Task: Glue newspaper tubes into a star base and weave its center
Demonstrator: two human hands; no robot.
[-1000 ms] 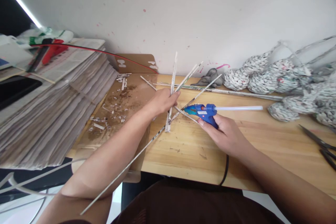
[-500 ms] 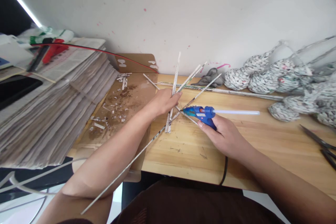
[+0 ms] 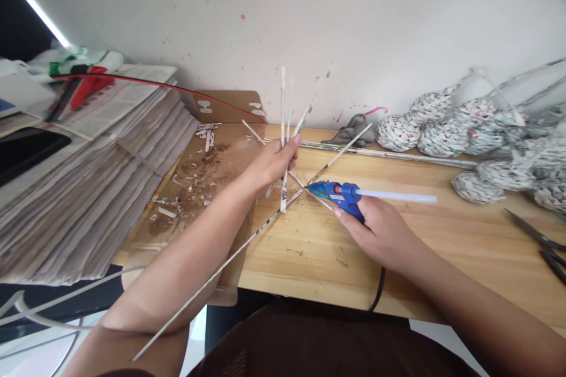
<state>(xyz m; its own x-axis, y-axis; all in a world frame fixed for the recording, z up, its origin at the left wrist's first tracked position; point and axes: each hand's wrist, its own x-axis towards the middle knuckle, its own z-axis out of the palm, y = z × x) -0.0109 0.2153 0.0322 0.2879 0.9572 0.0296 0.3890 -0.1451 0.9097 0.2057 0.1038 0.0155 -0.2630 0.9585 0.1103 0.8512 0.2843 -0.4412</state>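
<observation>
My left hand (image 3: 276, 162) is closed around several rolled paper sticks (image 3: 283, 106), which stand up out of the fist and poke out below it. In my right hand (image 3: 375, 227) is a blue glue gun (image 3: 342, 195), gripped by its handle, with a long clear glue stick (image 3: 398, 195) jutting from its back. The gun's nozzle is at the spot where two paper sticks cross on the table. One of these, a long paper stick (image 3: 239, 247), slants from upper right down over my left forearm. Whether the nozzle touches them I cannot tell.
A tall stack of newspapers (image 3: 132, 188) fills the left, with a phone (image 3: 30, 150) on top. Paper scraps litter a brown sheet (image 3: 230, 171). Woven paper balls (image 3: 446, 129) lie at the back right, scissors (image 3: 542, 238) at the right edge. A black cord (image 3: 379, 291) hangs over the front edge.
My left hand has lifted slightly and turned, bringing its paper sticks more upright and to the left. The glue gun has stayed almost in place at the crossing.
</observation>
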